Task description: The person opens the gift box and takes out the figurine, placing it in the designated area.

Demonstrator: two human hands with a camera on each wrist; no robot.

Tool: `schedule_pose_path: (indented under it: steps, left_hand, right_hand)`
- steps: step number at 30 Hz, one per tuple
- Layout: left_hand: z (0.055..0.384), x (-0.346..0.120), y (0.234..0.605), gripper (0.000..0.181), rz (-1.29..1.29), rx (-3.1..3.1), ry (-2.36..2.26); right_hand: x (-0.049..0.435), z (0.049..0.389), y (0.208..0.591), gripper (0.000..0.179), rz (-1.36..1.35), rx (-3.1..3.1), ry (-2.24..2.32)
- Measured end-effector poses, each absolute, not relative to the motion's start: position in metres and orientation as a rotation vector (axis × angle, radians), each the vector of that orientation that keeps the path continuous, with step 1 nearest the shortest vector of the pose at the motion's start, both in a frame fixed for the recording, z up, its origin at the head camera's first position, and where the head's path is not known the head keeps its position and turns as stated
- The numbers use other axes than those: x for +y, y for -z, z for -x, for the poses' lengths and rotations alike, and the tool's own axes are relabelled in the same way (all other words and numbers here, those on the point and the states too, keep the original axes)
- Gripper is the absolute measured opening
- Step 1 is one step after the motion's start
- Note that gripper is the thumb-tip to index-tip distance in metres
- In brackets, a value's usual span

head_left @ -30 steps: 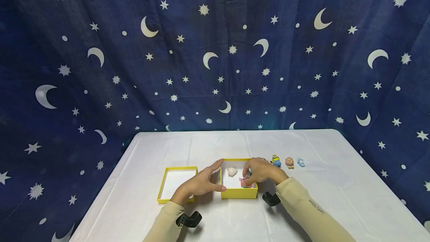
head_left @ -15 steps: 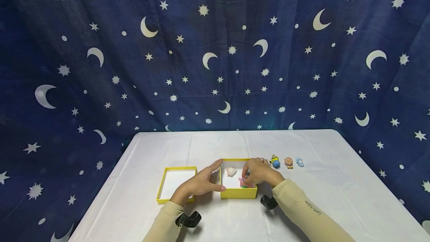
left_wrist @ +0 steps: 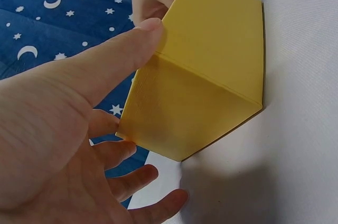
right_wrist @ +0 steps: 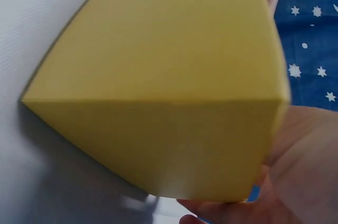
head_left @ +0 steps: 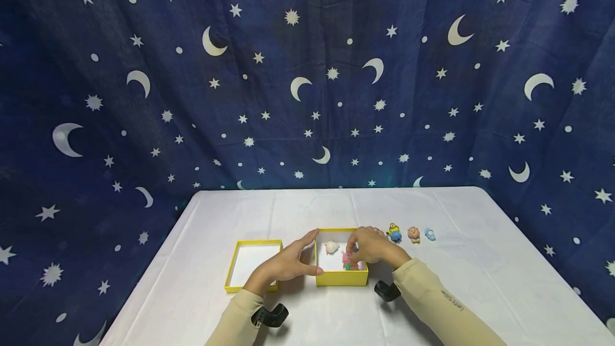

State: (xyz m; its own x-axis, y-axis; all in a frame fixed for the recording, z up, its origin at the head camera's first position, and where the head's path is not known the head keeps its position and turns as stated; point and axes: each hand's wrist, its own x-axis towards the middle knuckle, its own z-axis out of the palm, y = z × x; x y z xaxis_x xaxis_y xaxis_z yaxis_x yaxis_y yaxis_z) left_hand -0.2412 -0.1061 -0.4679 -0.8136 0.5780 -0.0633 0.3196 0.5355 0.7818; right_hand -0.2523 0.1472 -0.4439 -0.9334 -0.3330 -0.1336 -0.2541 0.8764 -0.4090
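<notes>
An open yellow box (head_left: 342,278) with a white inside stands on the table. My left hand (head_left: 285,263) lies along its left side, thumb at the near corner and index finger at the far one. In the left wrist view the thumb tip touches the box's upper edge while the other fingers spread beside the wall. Over the box's right side, my right hand (head_left: 371,244) reaches in and pinches a small pink toy figure (head_left: 346,262) with green on it, partly hidden by the fingers. A small whitish toy (head_left: 331,248) lies at the back left inside.
Left of the box lies a yellow-rimmed lid (head_left: 253,263), white side up. Behind the right hand are a minion figure (head_left: 394,233), a lion-like figure (head_left: 414,234) and a small blue figure (head_left: 430,234). A further toy there is mostly hidden by the hand.
A grey thing that showed at the right fingertips one second ago is out of sight. The right fingers now close at the pink figure, which appears more upright. The left hand has stayed put.
</notes>
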Motion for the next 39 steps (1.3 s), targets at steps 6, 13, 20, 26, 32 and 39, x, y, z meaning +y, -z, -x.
schedule_pose_path:
  steps: [6, 13, 20, 26, 32, 39]
  left_hand:
    - [0.241, -0.105, 0.468, 0.1, -0.74, 2.46, -1.166]
    - [0.24, -0.106, 0.468, 0.1, -0.745, 2.459, -1.16]
    - [0.241, -0.106, 0.469, 0.099, -0.753, 2.464, -1.159]
    - [0.241, -0.106, 0.47, 0.099, -0.761, 2.461, -1.167]
    - [0.24, -0.106, 0.47, 0.099, -0.765, 2.463, -1.158]
    - [0.241, -0.106, 0.47, 0.1, -0.76, 2.468, -1.16]
  right_hand:
    - [0.151, 0.254, 0.435, 0.01, 0.432, 2.826, 0.736]
    - [0.158, 0.257, 0.429, 0.01, 0.492, 2.84, 0.933]
    - [0.166, 0.258, 0.426, 0.01, 0.657, 2.88, 1.116]
    - [0.174, 0.254, 0.418, 0.009, 0.642, 2.866, 1.186]
    - [0.184, 0.252, 0.417, 0.014, 0.659, 2.768, 1.328]
    - [0.192, 0.248, 0.423, 0.023, 0.614, 2.767, 1.414]
